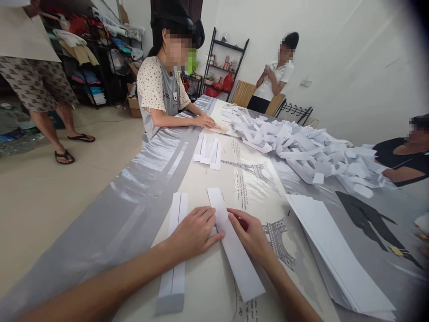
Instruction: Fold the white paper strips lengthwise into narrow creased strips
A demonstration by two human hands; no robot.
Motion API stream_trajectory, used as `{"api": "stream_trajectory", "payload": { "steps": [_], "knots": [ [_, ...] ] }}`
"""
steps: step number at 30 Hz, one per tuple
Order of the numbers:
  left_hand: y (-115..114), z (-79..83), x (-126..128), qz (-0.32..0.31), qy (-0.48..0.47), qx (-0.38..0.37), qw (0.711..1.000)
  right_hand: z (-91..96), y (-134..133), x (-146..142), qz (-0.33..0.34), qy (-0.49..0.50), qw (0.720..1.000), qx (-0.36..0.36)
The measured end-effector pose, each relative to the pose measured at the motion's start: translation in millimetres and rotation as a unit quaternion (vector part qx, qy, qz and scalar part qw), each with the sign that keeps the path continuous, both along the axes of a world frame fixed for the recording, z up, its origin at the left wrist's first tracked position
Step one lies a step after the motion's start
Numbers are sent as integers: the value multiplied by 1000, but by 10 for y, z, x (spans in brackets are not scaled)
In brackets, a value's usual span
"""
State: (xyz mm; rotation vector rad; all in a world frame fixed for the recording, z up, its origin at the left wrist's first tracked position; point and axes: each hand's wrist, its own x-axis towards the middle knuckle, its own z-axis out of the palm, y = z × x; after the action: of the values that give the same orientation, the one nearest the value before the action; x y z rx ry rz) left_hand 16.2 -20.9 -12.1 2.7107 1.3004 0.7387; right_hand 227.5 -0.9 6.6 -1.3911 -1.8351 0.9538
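Observation:
A long white paper strip lies lengthwise on the table in front of me. My left hand lies flat on the table with its fingertips pressing the strip's left edge. My right hand rests on the strip's right edge, fingers bent and pressing down. To the left of my left hand lies a folded white strip. A stack of flat white sheets sits to the right of my right hand.
A big heap of folded white paper pieces covers the table's far right. Several folded strips lie mid-table. A person sits across the left side, hands on paper. Another person leans in at right; two stand farther off.

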Motion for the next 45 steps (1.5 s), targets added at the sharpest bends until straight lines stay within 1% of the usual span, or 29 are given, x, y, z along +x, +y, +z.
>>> {"api": "stream_trajectory", "payload": {
  "steps": [4,6,9,13,15,17,19,21,24,26,28,31,33,35,39,41,43,45],
  "knots": [
    [-6,39,16,8,5,-18,1000,17,-4,36,4,13,999,-49],
    [-12,49,17,14,4,-27,1000,7,-11,43,11,-4,999,-44],
    [-15,23,10,37,-5,-25,999,-32,-20,32,20,-54,998,10],
    [-10,-71,-2,72,4,-16,997,-75,-42,-4,30,-120,988,89],
    [-9,-116,-1,80,10,-17,997,-88,-66,-18,33,-138,984,111],
    [-9,-141,1,86,15,-21,996,-94,-95,-24,42,-132,982,126],
    [-7,-140,-1,89,15,-27,996,-80,-124,-21,67,-106,983,136],
    [-4,-115,-12,84,9,-30,996,-36,-148,-11,113,-81,981,135],
    [3,-50,-42,67,5,-37,997,68,-166,6,187,-65,976,93],
    [8,-11,-64,60,9,-45,997,114,-165,10,214,-58,973,59],
    [14,6,-83,60,15,-49,997,109,-157,2,213,-63,974,54],
    [27,-14,-105,59,27,-48,997,24,-140,-22,198,-108,968,111],
    [33,-38,-121,53,30,-45,997,-37,-134,-35,203,-140,957,152],
    [31,-43,-135,50,21,-37,998,-74,-133,-40,206,-156,950,176],
    [-2,30,-131,67,4,-1,998,-95,-135,-45,203,-171,943,198],
    [-16,63,-112,56,24,25,998,-105,-131,-51,210,-179,939,205],
    [-16,53,-96,32,55,35,997,-120,-123,-57,215,-185,936,208],
    [0,-1,-93,17,78,25,996,-138,-115,-57,216,-189,935,209]
  ]
}}
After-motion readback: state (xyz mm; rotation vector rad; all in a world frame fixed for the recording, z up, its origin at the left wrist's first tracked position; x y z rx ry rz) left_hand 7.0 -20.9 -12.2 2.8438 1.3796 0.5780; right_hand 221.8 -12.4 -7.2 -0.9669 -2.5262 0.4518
